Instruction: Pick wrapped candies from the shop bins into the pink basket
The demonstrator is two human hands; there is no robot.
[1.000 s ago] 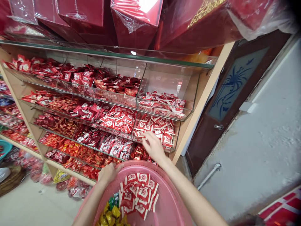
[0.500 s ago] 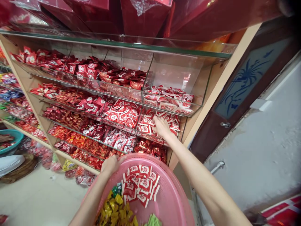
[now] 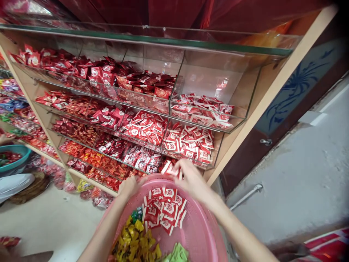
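A pink plastic basket [image 3: 199, 225] is held at its far left rim by my left hand [image 3: 129, 186], fingers closed over the edge. Inside lie red-and-white candy packets [image 3: 166, 209], yellow-wrapped candies [image 3: 133, 238], green-wrapped candies [image 3: 177, 253] and a few dark green ones [image 3: 136, 214]. Over the far right rim, my right hand [image 3: 191, 178] pinches a red-and-white candy packet [image 3: 169, 169]; whether it holds more than one I cannot tell. Just beyond that hand is the shelf compartment of similar packets [image 3: 191, 142].
A wooden shelf unit with glass partitions [image 3: 152, 39] holds many red candy packets [image 3: 103, 76]. At the left, a person's hand [image 3: 5, 139] is near a teal basin [image 3: 25, 156]. A dark door [image 3: 245, 153] and a wall pipe [image 3: 247, 196] stand at the right.
My right hand has drawn back from the shelf compartment to above the basket's rim, with a candy packet in its fingers. My left hand stays on the rim. A person's hand appears at the left.
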